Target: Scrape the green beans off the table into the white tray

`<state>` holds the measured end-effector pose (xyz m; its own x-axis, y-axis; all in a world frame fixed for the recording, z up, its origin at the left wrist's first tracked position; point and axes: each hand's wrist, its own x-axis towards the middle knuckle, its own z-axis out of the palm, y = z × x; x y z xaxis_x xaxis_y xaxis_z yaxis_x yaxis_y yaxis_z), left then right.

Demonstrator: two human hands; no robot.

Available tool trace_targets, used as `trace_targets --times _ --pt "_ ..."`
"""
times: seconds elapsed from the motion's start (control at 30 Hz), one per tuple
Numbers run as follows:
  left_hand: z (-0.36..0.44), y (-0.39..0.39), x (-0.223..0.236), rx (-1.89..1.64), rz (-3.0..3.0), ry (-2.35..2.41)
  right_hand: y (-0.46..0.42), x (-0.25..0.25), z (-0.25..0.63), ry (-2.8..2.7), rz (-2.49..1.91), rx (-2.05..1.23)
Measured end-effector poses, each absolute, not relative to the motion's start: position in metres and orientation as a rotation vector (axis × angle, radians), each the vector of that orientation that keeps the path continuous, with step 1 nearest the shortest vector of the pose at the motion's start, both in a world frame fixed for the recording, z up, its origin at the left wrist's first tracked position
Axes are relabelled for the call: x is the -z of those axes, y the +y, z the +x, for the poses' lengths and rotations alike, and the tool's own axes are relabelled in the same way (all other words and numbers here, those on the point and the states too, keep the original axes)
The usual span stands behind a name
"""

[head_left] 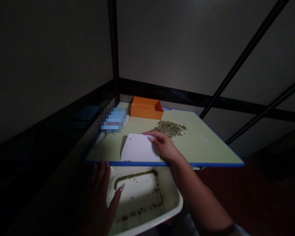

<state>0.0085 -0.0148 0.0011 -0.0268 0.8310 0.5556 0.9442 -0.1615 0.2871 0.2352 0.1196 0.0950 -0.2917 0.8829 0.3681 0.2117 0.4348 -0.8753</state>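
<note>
My right hand (162, 143) grips a flat white scraper (139, 149) along its right side, thumb on top. The scraper lies tilted near the table's front edge, with a few dark grains at its lower edge. Beyond my right hand, a loose pile of small green beans (170, 128), which look like mung beans, is spread on the tabletop. My left hand (104, 193), mostly in shadow, holds the left side of a white plastic basin (173, 205), thumb over its inside and fingers along the outside. More green beans (137, 175) line the basin's bottom edges.
The pale green table (206, 141) has a blue rim, and the basin sits below its front edge. At the back stands an orange open box (147, 108). A blurred blue packet (115, 120) lies at the left side. Panelled walls (162, 42) close in behind and left.
</note>
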Motion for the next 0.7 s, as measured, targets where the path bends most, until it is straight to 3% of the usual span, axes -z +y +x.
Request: trace_targets --times 0.7 --pt "0.007 -0.015 -0.001 0.96 -2.102 -1.956 0.107 -0.1 0.242 -1.761 -0.9 -0.828"
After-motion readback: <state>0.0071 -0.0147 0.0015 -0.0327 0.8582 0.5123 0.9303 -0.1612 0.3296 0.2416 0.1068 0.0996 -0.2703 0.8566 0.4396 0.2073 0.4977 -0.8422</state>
